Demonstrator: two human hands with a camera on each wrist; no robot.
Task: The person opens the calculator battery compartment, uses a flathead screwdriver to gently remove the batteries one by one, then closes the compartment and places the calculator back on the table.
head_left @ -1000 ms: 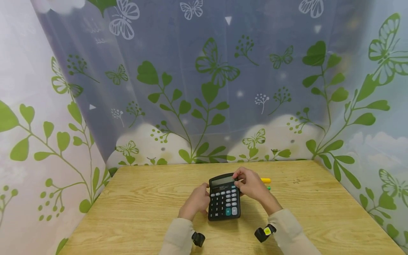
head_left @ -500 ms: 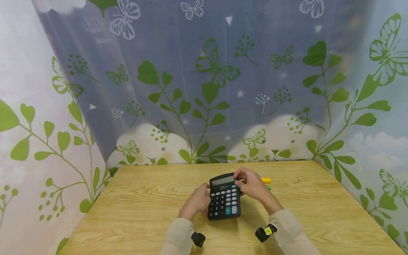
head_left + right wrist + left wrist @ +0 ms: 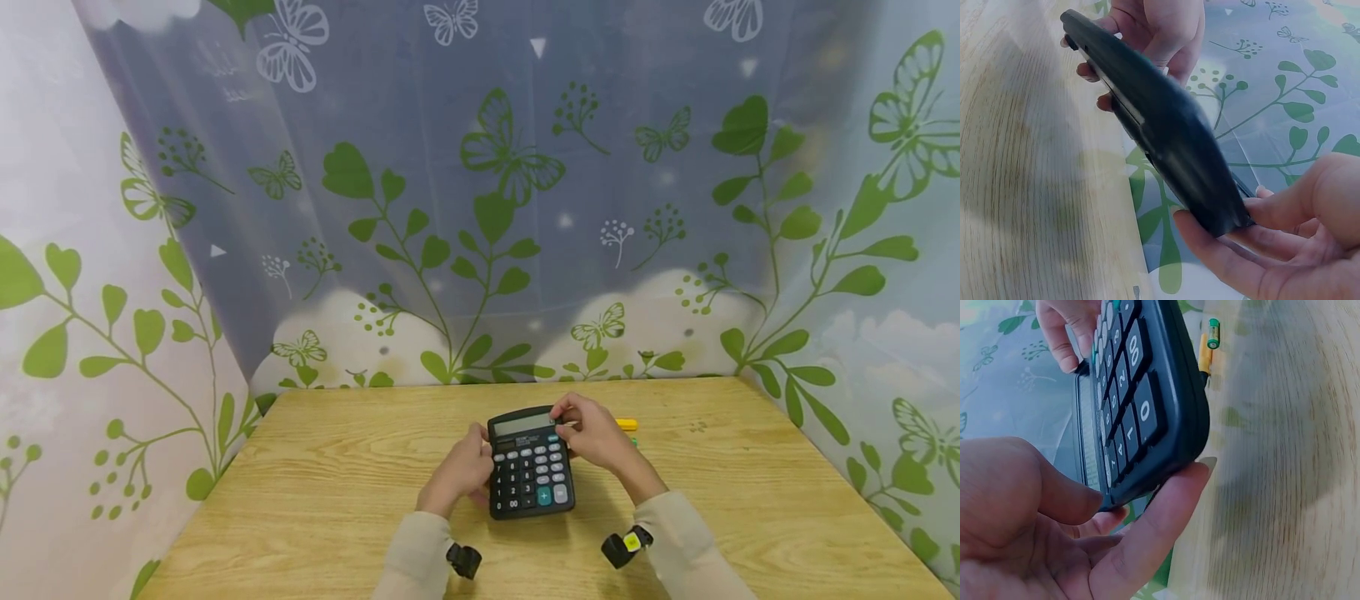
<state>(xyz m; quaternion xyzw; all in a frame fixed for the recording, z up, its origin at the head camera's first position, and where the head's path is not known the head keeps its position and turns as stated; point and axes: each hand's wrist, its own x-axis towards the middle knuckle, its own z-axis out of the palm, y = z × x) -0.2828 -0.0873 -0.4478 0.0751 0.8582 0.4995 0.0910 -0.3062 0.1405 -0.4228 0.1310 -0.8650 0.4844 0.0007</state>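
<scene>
A black desk calculator (image 3: 534, 467), with dark number keys and a teal plus key, is held tilted above the table, its display end away from me. My left hand (image 3: 463, 468) grips its left edge; in the left wrist view the thumb lies on the near side and fingers (image 3: 1172, 512) reach underneath. At the top right corner, beside the display, my right hand (image 3: 596, 435) pinches the casing between thumb and fingers. The right wrist view shows the calculator's dark side (image 3: 1166, 125) between both hands; its back is mostly hidden.
Behind my right hand, a yellow stick-like object (image 3: 627, 424) lies on the wooden table (image 3: 337, 467). Near it lies a small green battery (image 3: 1213, 334). A patterned cloth with leaves and butterflies (image 3: 420, 208) closes off the back and sides.
The calculator's lower end has swung slightly to the right, and its face is turned more toward the head camera. My left hand has shifted a little with it; the right hand keeps its hold.
</scene>
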